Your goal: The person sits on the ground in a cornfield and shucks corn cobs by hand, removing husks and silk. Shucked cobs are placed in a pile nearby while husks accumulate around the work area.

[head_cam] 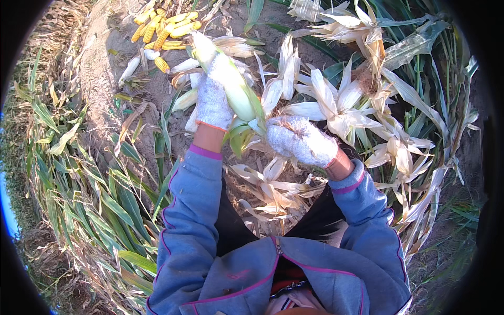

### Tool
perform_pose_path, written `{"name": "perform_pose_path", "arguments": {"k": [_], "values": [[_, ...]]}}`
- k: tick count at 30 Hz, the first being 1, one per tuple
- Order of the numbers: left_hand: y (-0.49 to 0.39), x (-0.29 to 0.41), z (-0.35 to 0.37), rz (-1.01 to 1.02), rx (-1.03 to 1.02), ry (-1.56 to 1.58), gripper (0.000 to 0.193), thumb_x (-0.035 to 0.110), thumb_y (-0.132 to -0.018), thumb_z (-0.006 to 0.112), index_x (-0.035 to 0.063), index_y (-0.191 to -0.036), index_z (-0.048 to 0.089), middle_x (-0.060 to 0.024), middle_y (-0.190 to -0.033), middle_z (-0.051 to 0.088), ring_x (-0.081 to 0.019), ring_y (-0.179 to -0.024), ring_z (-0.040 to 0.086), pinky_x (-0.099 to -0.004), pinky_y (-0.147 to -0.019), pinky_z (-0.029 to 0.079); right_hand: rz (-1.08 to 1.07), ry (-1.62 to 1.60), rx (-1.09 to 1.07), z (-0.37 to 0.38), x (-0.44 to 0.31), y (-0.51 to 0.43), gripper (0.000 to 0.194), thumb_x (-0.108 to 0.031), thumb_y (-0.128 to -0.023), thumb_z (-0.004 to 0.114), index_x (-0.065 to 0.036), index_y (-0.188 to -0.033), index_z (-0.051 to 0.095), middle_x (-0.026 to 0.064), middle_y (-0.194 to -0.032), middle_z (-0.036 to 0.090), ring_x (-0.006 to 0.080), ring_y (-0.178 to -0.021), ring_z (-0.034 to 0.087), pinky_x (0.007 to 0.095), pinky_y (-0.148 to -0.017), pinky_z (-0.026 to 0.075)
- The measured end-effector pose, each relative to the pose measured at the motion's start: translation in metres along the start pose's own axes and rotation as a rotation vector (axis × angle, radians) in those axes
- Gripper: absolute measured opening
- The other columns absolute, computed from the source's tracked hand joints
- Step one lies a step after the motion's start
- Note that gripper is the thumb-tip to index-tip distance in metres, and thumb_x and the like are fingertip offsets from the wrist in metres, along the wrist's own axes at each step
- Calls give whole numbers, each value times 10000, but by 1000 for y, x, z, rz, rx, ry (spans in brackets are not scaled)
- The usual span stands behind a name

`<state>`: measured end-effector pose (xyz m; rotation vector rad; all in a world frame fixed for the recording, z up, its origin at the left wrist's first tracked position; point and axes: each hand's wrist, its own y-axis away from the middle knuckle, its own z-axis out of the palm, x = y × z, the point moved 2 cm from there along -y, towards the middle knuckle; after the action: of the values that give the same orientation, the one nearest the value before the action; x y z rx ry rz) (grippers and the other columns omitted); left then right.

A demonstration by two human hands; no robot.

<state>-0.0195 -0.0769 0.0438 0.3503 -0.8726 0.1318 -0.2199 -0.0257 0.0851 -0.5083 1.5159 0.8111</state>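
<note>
My left hand (214, 96), in a whitish knitted glove, grips an ear of corn (236, 88) wrapped in pale green husk. The ear slants from upper left to lower right. At its lower end, loose husk leaves (258, 125) run up to my right hand (301, 139), gloved the same way and closed in a fist around them. The glove hides the ends of these leaves. Brown corn silk clings to the right glove. Below both hands, dry peeled husks (271, 189) lie between my legs.
Bare yellow corn cobs (161, 29) are piled on the soil at the upper left. Opened dry husks (342, 106) spread on the right, beside bundled corn stalks (429, 86). Cut stalks with long leaves (114, 201) lie along the left.
</note>
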Motion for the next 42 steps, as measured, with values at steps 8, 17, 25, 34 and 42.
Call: {"name": "perform_pose_path", "arguments": {"k": [8,17,25,34,42], "values": [[5,3,12,364,-272,-633,358,101,-864,639,-35,-1182,546,-113,-1033,658,-166,-910,644,-302,-797,529,-118,476,176,-31,9,-13,308,-281,-922,614,-19,-1085,624,125,-924,658,209,-841,633,352,-761,498],[25,-8,22,191,-344,-592,374,113,-864,622,-11,-1204,529,-81,-1036,625,-140,-901,607,-292,-796,507,-341,-29,602,-36,0,-37,400,-164,-872,698,13,-1195,539,60,-1090,614,114,-928,586,263,-829,496],[31,-17,34,142,-461,-711,437,152,-885,601,-17,-1270,478,-103,-1108,607,-159,-979,596,-302,-853,496,-271,-284,464,-40,-2,-33,377,-139,-873,689,3,-1194,552,83,-1111,630,135,-1000,604,273,-874,496],[12,-64,10,411,-537,-676,404,241,-1019,381,7,-1347,412,-108,-1341,454,-186,-1226,449,-320,-1050,354,-275,244,551,-27,18,-37,551,-211,-913,624,5,-1363,391,103,-1261,531,167,-1156,497,308,-993,406],[18,-53,19,-54,-309,-124,440,316,-1012,446,21,-1337,477,-62,-1269,552,-137,-1133,533,-283,-985,429,-231,586,625,-18,21,-49,662,-272,-827,730,-10,-1349,419,138,-1212,592,206,-1087,592,338,-937,464]]}}
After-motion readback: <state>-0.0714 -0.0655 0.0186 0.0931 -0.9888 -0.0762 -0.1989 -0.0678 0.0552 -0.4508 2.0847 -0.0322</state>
